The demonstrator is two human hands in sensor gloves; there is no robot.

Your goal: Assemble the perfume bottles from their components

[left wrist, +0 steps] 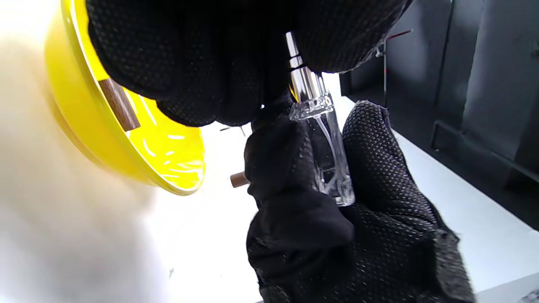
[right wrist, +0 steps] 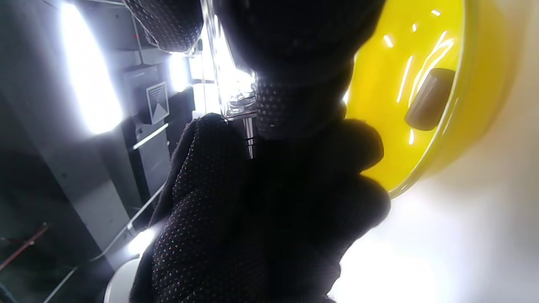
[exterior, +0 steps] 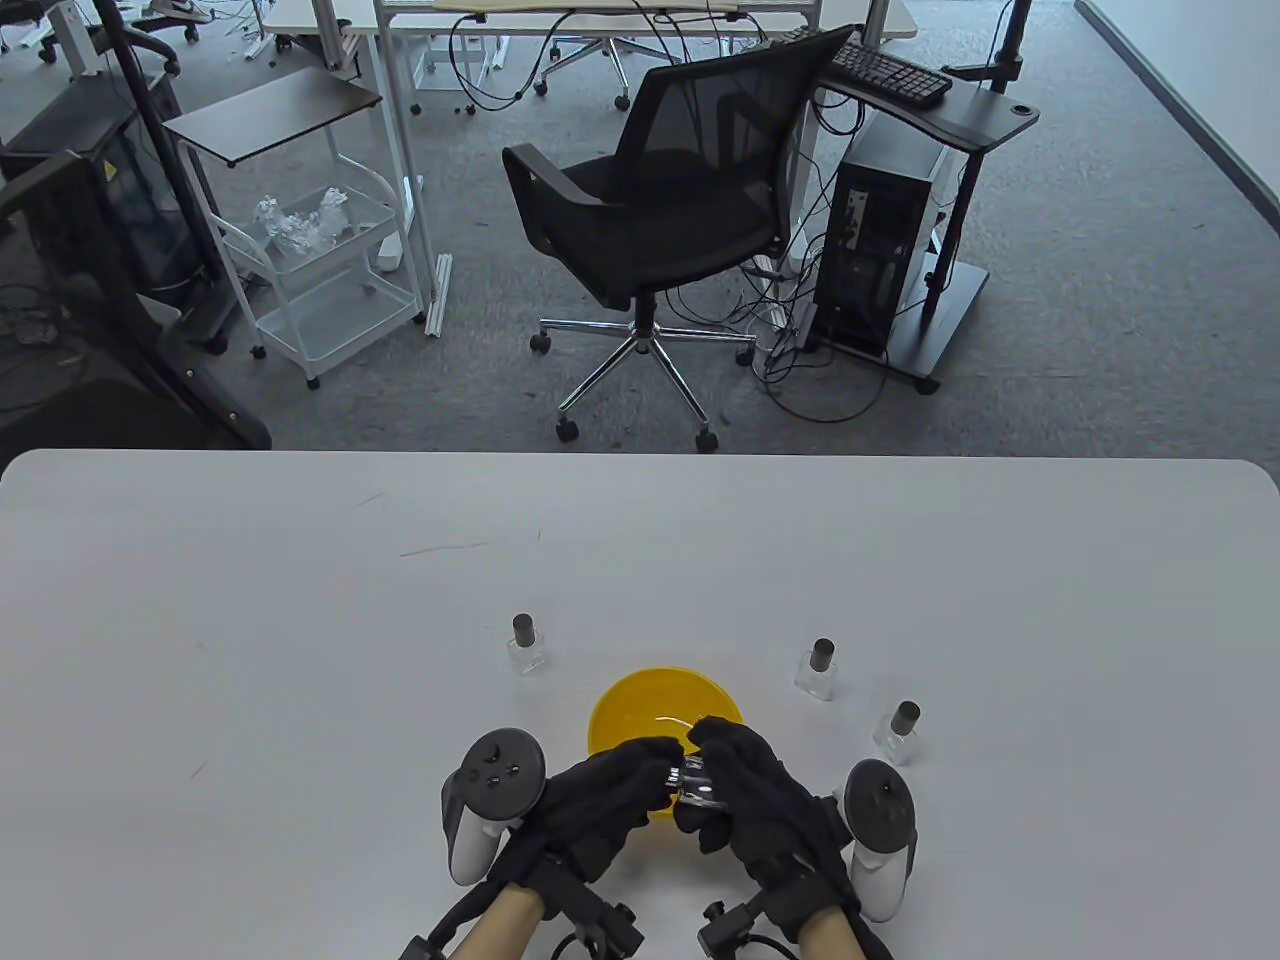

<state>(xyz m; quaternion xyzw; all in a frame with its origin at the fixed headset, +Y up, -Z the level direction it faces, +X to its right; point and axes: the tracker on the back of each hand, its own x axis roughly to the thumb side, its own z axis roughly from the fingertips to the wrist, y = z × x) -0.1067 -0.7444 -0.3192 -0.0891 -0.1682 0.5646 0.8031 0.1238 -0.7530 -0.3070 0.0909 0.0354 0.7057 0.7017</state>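
Note:
A small clear glass bottle (exterior: 697, 782) is held between both gloved hands over the near rim of the yellow bowl (exterior: 640, 705). My right hand (exterior: 712, 775) grips the bottle's body (left wrist: 334, 168). My left hand (exterior: 652, 778) pinches the silver sprayer (left wrist: 305, 82) at the bottle's neck. The right wrist view shows the bottle (right wrist: 233, 90) between the fingers of both hands. A brown cap (right wrist: 429, 99) lies inside the bowl (right wrist: 379, 84) and also shows in the left wrist view (left wrist: 120, 105).
Three capped bottles stand on the white table: one left of the bowl (exterior: 527, 645), two to its right (exterior: 818, 670) (exterior: 898, 733). An office chair (exterior: 660, 210) and carts stand beyond the table's far edge.

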